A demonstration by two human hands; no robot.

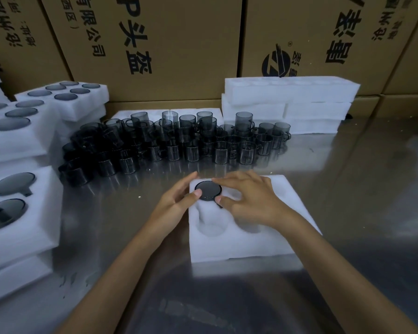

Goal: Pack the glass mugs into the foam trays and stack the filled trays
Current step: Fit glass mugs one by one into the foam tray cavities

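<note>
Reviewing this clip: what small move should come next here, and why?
Probably press the mug fully down into its pocket. Both hands, left and right, touch its rim, and it sits at the tray's far-left pocket, with other pockets still bare.

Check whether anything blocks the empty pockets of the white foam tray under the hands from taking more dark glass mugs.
Only partly. The white foam tray holds one dark glass mug in its far-left pocket, gripped by the left hand and right hand. The right hand covers the far-right pocket; the near pockets are clear.
</note>
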